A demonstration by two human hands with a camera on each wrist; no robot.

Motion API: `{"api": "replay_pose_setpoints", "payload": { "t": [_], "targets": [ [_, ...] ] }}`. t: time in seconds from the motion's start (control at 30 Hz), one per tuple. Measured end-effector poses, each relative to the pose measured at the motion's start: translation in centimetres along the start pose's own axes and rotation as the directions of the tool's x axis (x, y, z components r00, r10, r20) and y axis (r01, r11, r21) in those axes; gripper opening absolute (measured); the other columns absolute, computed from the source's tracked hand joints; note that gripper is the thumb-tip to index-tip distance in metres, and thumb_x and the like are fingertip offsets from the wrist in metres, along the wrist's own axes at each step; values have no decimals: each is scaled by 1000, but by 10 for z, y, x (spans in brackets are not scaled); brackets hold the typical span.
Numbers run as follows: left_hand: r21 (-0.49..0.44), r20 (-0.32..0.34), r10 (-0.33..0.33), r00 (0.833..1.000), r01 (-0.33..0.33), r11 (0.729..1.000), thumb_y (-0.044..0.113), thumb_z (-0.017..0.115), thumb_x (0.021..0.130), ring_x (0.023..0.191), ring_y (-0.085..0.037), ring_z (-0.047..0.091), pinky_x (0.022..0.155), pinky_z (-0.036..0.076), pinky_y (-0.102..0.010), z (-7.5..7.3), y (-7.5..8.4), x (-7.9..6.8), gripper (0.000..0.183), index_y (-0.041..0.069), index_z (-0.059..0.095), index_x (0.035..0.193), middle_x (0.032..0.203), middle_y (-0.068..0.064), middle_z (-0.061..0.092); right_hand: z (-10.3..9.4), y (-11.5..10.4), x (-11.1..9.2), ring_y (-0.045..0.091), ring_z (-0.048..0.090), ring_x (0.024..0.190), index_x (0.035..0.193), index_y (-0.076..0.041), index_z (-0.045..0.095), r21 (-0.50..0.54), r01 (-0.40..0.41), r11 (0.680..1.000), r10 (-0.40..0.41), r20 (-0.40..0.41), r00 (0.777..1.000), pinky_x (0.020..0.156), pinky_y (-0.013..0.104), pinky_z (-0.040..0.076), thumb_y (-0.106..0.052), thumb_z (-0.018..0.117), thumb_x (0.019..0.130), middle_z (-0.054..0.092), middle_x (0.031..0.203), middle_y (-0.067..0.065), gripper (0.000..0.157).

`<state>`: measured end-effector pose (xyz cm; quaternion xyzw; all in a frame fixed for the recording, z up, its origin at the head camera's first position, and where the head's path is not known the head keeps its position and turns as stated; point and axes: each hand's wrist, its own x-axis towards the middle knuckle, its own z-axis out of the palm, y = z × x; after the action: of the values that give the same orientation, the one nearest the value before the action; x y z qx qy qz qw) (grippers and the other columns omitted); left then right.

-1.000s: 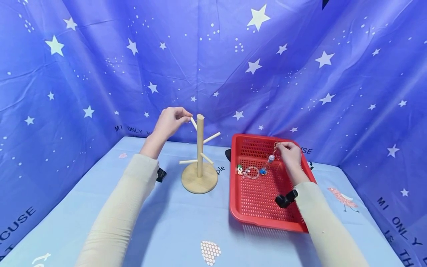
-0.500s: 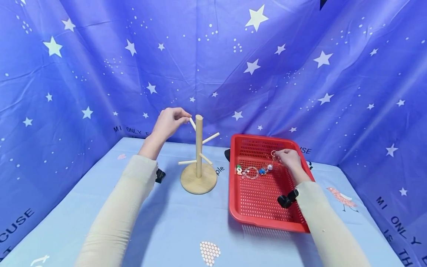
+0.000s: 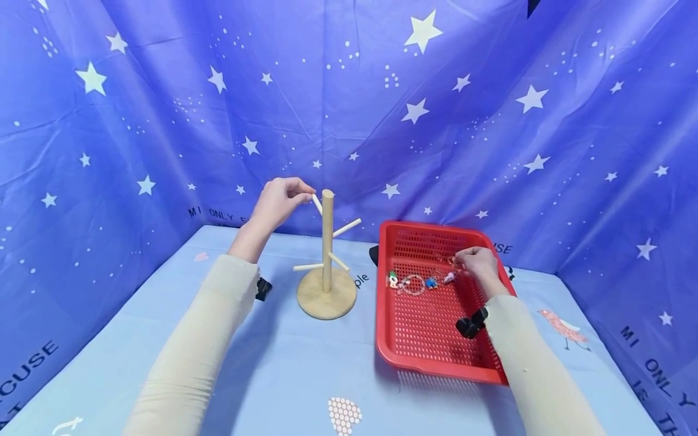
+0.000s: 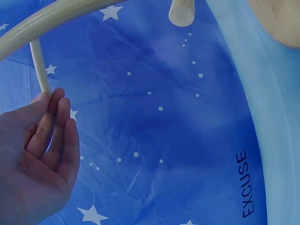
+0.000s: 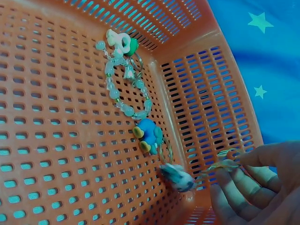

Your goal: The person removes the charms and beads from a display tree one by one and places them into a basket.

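The red basket (image 3: 436, 339) holds a beaded bracelet (image 5: 123, 96), a blue charm (image 5: 147, 135) and a grey charm (image 5: 177, 177) near its far end, the near half bare mesh. The right hand (image 3: 478, 264) pinches the grey charm's key ring (image 5: 226, 162) by the basket's right wall. The left hand (image 3: 278, 203) pinches the top peg (image 4: 40, 65) of the wooden peg stand (image 3: 326, 266), which stands just left of the basket.

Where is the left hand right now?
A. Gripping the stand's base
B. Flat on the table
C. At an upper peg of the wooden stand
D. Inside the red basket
C: the left hand has its fingertips at the upper peg of the stand.
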<state>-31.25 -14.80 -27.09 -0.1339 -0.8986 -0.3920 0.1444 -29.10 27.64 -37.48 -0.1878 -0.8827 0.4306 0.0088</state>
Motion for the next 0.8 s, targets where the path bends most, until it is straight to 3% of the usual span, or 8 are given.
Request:
{"api": "replay_pose_setpoints", "payload": {
  "t": [0.07,0.17,0.33,0.47,0.6,0.7,0.8],
  "targets": [
    [-3,0,2,1000,-2,1000,21,67,96,97,-26,71,90,51,-41,1,1,-1,16,11,76,106,102,-11,77,1,2,0,33,68,102,121,5,63,-29,1,1000,-2,-6,1000,88,41,58,-12,51,101,66,121,25,29],
    [-7,4,3,1000,-3,1000,20,67,96,97,-26,72,90,51,-41,3,2,-2,16,11,76,106,102,-11,77,0,5,1,34,66,106,121,4,64,-55,1,999,-2,-5,1000,89,41,58,-14,53,100,65,123,25,29],
    [-8,11,9,1000,-9,1000,20,67,96,97,-26,72,91,51,-42,4,4,-2,17,10,75,107,103,-12,77,-6,2,0,28,66,100,125,5,60,3,14,1000,-14,16,1000,88,39,59,-18,52,101,63,127,26,34],
    [-5,14,14,1000,-14,1000,20,66,97,99,-28,72,93,51,-42,4,4,-2,17,10,75,108,103,-12,77,-15,-4,0,11,66,83,129,5,58,53,44,998,-46,35,998,81,30,60,-20,52,102,65,127,24,37],
    [38,27,37,999,-38,999,20,66,97,100,-27,71,93,52,-43,2,2,-3,17,11,74,108,106,-10,77,-26,-14,-3,-3,62,68,128,7,55,125,75,989,-83,59,995,68,19,57,-19,52,103,75,98,8,37],
    [86,54,57,997,-61,994,20,65,98,102,-27,71,94,52,-45,-1,1,-4,17,11,73,111,111,-9,75,-35,-23,-7,-5,63,67,128,8,53,183,97,978,-112,78,991,67,17,56,-19,53,103,70,79,-11,37],
    [110,79,71,994,-79,991,20,65,98,104,-27,70,93,52,-46,-4,2,-5,19,12,71,114,116,-9,74,-45,-30,-11,-6,65,69,130,8,52,215,119,969,-140,88,986,70,17,57,-20,53,103,65,71,-20,39]
  ]
}}
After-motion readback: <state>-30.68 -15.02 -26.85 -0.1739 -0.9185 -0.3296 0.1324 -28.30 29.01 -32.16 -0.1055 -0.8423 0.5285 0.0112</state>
